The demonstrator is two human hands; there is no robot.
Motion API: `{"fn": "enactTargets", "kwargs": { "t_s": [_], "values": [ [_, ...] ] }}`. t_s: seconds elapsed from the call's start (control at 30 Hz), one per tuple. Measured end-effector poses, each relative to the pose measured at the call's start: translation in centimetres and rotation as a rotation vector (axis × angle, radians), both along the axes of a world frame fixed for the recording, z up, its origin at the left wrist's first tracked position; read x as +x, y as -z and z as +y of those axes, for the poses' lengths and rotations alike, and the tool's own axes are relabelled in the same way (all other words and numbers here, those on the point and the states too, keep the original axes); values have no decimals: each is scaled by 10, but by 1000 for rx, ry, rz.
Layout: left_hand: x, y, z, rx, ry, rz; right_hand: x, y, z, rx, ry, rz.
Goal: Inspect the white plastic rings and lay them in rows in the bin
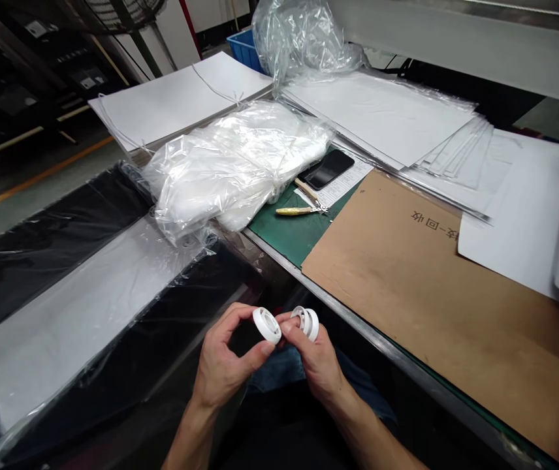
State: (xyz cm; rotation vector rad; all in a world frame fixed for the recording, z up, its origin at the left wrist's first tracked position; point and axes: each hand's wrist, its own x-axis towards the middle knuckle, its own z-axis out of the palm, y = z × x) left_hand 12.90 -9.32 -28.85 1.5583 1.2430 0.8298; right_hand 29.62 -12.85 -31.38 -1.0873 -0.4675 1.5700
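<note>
My left hand [223, 365] pinches a small white plastic ring part [266, 324] between thumb and fingers, held over my lap. My right hand [315, 363] grips a second white round plastic part [307, 320] with openings in it, right beside the first. The two parts are close together, almost touching. Both hands hover in the gap between the black-wrapped surface on the left and the table edge [338, 307] on the right.
A clear plastic bag of white material [230, 166] lies ahead. Small snips with yellow handles [299, 209] and a black phone [327, 169] rest on the green mat. A brown cardboard sheet [436, 300], stacks of white sheets [382, 114] and a blue bin [245, 47] surround them.
</note>
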Motion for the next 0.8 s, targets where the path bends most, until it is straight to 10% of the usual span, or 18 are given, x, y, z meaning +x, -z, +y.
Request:
{"fn": "enactTargets", "kwargs": {
  "t_s": [0.8],
  "values": [
    [-2, 2, -4, 170, 134, 17, 1, 2, -1, -12, -1, -16]
  ]
}}
